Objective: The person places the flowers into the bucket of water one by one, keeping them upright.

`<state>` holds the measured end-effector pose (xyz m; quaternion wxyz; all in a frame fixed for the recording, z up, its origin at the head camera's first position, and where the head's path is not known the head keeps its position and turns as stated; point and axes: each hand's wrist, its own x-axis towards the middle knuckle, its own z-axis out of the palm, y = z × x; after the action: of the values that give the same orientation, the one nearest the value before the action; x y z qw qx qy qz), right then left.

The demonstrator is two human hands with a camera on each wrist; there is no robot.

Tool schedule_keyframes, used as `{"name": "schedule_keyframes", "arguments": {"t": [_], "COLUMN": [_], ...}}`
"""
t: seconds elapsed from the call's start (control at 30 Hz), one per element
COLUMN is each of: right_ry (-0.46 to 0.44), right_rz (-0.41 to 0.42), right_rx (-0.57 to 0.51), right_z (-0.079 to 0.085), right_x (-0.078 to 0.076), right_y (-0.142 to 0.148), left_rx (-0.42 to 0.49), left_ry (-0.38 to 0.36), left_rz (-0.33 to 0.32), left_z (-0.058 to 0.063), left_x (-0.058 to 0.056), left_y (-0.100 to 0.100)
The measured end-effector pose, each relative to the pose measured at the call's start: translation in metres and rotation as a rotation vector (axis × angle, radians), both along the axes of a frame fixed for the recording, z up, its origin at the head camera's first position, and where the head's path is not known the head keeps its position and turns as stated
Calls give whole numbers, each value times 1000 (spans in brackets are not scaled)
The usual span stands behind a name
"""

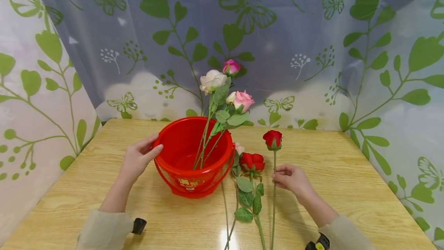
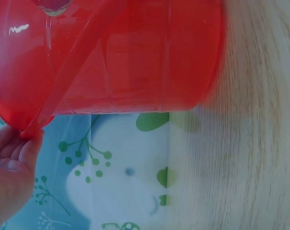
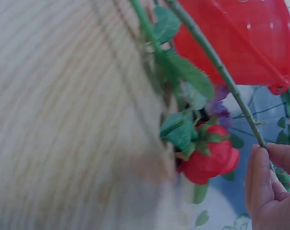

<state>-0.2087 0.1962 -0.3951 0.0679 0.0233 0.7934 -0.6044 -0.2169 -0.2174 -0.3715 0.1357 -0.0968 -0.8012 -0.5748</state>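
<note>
My left hand (image 1: 138, 159) holds the rim of a red plastic bucket (image 1: 194, 182) on its left side; in the left wrist view the fingers meet the rim beside the bucket's handle. Out of the bucket lean a white rose (image 1: 212, 81), a pink rose (image 1: 243, 100) and a magenta bud (image 1: 231, 67), their stems resting inside. To the right, my right hand (image 1: 295, 180) pinches the stem of a single red rose (image 1: 273, 140), bloom up. The right wrist view shows thumb and fingertips on that green stem (image 3: 226, 76).
Between bucket and right hand, another red flower (image 1: 252, 162) with green leaves lies on the wooden table (image 1: 347, 188). A pale flower (image 1: 239, 149) is partly hidden beside it. A purple flower (image 3: 219, 108) shows in the right wrist view. A patterned curtain (image 1: 295, 30) stands behind.
</note>
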Motion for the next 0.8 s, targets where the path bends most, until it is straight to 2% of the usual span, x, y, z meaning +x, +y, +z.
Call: {"name": "schedule_keyframes", "arguments": {"t": [0.17, 0.8], "right_ry": [29, 127], "right_rz": [6, 45], "right_rx": [-49, -125], "right_z": [13, 61], "right_x": [5, 19], "right_y": [-2, -4], "left_rx": [-6, 4], "left_ry": [-4, -29], "left_rz": [2, 13], "left_z": [0, 1], "left_x": [1, 1], "left_y": [0, 1]}}
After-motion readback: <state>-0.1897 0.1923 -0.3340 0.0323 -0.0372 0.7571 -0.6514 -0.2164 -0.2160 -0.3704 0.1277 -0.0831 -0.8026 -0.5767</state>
